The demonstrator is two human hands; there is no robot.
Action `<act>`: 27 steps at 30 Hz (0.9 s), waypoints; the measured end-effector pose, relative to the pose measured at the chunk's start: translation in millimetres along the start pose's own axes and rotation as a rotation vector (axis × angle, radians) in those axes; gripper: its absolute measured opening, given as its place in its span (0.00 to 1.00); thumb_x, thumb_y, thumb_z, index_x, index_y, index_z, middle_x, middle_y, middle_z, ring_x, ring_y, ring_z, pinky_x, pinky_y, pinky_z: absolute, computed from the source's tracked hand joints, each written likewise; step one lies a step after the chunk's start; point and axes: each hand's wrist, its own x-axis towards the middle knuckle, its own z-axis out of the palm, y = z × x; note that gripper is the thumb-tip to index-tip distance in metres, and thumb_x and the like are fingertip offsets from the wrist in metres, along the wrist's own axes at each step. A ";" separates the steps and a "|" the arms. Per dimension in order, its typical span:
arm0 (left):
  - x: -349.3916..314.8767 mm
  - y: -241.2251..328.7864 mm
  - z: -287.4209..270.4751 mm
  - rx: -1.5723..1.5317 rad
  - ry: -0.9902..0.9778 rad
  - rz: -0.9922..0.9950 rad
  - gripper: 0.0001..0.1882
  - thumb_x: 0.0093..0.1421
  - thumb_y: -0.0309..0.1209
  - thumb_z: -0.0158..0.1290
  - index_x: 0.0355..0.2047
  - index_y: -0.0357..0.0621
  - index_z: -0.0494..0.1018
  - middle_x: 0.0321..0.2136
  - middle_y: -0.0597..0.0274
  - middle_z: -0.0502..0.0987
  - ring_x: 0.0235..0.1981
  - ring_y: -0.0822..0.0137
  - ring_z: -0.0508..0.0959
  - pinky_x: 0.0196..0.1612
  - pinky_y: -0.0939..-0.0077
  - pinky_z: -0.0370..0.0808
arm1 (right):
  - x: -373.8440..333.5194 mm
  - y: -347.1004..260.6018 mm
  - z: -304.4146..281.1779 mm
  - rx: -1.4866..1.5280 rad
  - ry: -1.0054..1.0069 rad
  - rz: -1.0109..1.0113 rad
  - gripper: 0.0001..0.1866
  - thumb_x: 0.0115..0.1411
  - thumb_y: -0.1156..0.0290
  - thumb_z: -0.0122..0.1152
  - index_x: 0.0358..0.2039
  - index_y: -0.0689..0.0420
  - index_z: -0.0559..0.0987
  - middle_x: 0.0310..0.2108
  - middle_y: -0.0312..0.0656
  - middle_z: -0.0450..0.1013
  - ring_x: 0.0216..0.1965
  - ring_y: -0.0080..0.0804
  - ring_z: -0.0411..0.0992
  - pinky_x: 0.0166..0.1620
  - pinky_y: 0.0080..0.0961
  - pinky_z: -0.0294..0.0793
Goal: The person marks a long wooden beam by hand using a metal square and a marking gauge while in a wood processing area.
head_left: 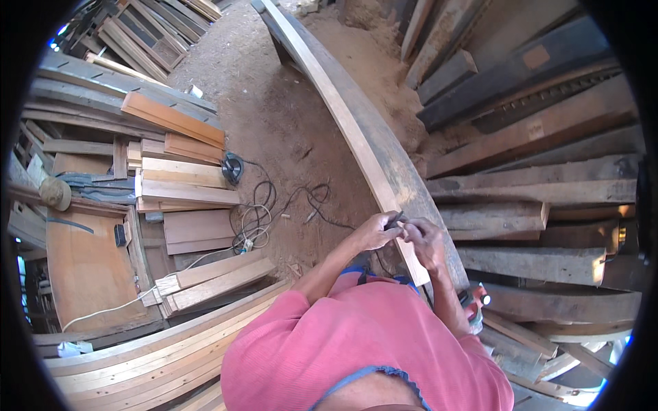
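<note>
Both my hands meet over the near end of a long, pale timber strip [356,140]. My left hand [374,231] is closed around a small dark object [393,220], whose kind I cannot make out. Fingers bent and pinched, my right hand [426,243] is right beside it, at a small pale tip between the hands. What the right fingers hold is mostly hidden. The strip runs away from me along a dark, weathered plank [404,171] that serves as a bench.
Stacked boards [199,195] lie at the left, with a black power tool [233,168] and tangled cables [257,219] on the dirt floor beside them. Heavy beams [534,205] fill the right side. A red tool [474,305] sits near my right elbow. Long planks [164,349] lie at lower left.
</note>
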 end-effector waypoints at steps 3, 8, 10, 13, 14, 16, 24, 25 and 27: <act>-19.4 -33.7 -39.3 -0.053 0.411 0.282 0.09 0.68 0.33 0.51 0.41 0.41 0.73 0.24 0.70 0.74 0.22 0.79 0.72 0.26 0.80 0.71 | -10.2 44.5 1.9 -0.260 0.049 0.020 0.31 0.58 0.56 0.65 0.56 0.63 0.72 0.48 0.57 0.75 0.47 0.48 0.76 0.53 0.38 0.73; -58.1 -66.4 -105.9 -0.226 0.867 0.264 0.11 0.66 0.38 0.55 0.30 0.48 0.70 0.17 0.73 0.69 0.19 0.79 0.70 0.23 0.80 0.68 | -70.3 131.9 25.0 -0.881 -0.276 0.434 0.63 0.44 0.39 0.73 0.70 0.59 0.50 0.58 0.67 0.64 0.57 0.65 0.66 0.59 0.53 0.66; -63.4 -86.2 -108.3 -0.172 0.922 0.080 0.12 0.65 0.39 0.56 0.30 0.47 0.70 0.18 0.71 0.71 0.19 0.78 0.70 0.22 0.79 0.68 | -77.1 171.2 34.9 -0.887 -0.115 0.284 0.60 0.45 0.44 0.72 0.68 0.64 0.53 0.51 0.65 0.71 0.51 0.62 0.73 0.56 0.51 0.71; -61.5 -121.4 -78.5 -0.299 0.925 -0.142 0.14 0.63 0.40 0.58 0.29 0.44 0.69 0.20 0.67 0.75 0.18 0.76 0.71 0.22 0.75 0.69 | -68.7 186.8 36.0 -0.885 -0.147 0.378 0.57 0.45 0.47 0.71 0.67 0.66 0.54 0.49 0.64 0.73 0.49 0.61 0.74 0.54 0.50 0.73; -61.2 -130.1 -62.1 -0.287 0.861 -0.209 0.15 0.63 0.41 0.58 0.30 0.44 0.70 0.20 0.66 0.75 0.18 0.75 0.71 0.22 0.74 0.70 | -66.0 190.7 33.0 -0.890 -0.161 0.403 0.57 0.45 0.48 0.71 0.66 0.67 0.54 0.48 0.64 0.73 0.49 0.61 0.74 0.54 0.50 0.73; -66.1 -156.4 -27.4 -0.367 0.753 -0.283 0.16 0.62 0.41 0.61 0.33 0.44 0.70 0.24 0.66 0.75 0.21 0.74 0.73 0.25 0.73 0.74 | -62.8 160.3 24.8 -0.932 -0.205 0.383 0.55 0.45 0.50 0.70 0.66 0.69 0.55 0.47 0.63 0.74 0.47 0.60 0.75 0.52 0.49 0.74; -4.7 -56.6 59.1 -0.848 0.364 0.138 0.11 0.63 0.33 0.60 0.39 0.43 0.70 0.31 0.66 0.76 0.27 0.72 0.77 0.29 0.77 0.79 | -117.0 -88.5 -57.1 -0.873 -0.041 0.098 0.40 0.46 0.53 0.68 0.51 0.69 0.70 0.39 0.64 0.77 0.42 0.56 0.79 0.45 0.44 0.79; -5.4 -47.1 50.7 -0.840 0.286 0.272 0.10 0.64 0.31 0.59 0.40 0.43 0.70 0.33 0.65 0.77 0.28 0.72 0.77 0.30 0.78 0.80 | -125.4 -106.8 -69.9 -0.767 0.023 -0.061 0.39 0.47 0.55 0.69 0.53 0.68 0.69 0.39 0.65 0.76 0.42 0.56 0.78 0.45 0.43 0.79; -22.8 17.1 48.7 -0.870 0.279 0.342 0.09 0.64 0.28 0.58 0.41 0.44 0.70 0.37 0.63 0.78 0.34 0.71 0.80 0.37 0.72 0.84 | -141.5 -136.1 -94.9 -0.137 0.059 -0.387 0.49 0.48 0.56 0.74 0.64 0.66 0.60 0.49 0.63 0.73 0.48 0.49 0.77 0.52 0.42 0.76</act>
